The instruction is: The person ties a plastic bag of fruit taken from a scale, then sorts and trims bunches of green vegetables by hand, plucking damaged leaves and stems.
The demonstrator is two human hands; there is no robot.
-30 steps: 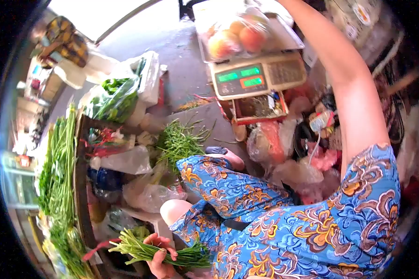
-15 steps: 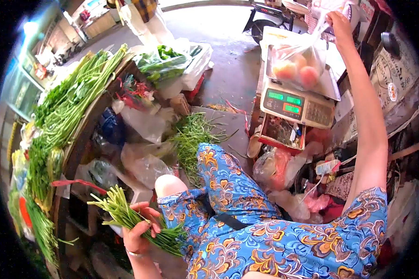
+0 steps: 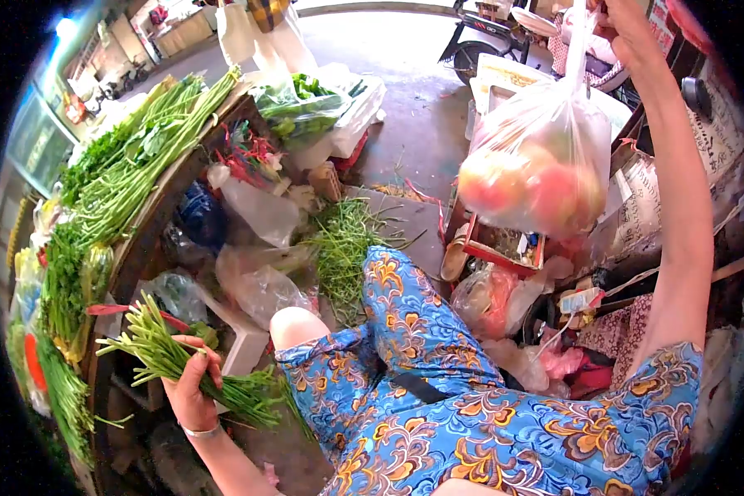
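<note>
My left hand [image 3: 195, 388] is wrapped round a bunch of green vegetable stems [image 3: 153, 347]. The pale cut ends point up and left, and the thin leafy ends hang over my lap. At the upper right my right hand [image 3: 624, 33] grips the twisted top of a clear plastic bag [image 3: 583, 112], its fingertips partly cut off by the frame edge. Round red-and-yellow fruits [image 3: 554, 194], perhaps peaches, fill the bag, which hangs in the air. It hides most of the weighing scale behind it.
To the left, a stall shelf holds long green stalks [image 3: 140, 178] and leafy bunches. A pile of thin green stems [image 3: 347, 252] lies on the ground ahead. Beneath the bag sits a small red-edged drawer [image 3: 504, 248]. Bagged greens [image 3: 302, 103] and a person in light trousers [image 3: 260, 41] are farther back.
My right hand has lifted the bag of fruit off the scale, up and closer to me. My left hand has shifted left with the stems still in it.
</note>
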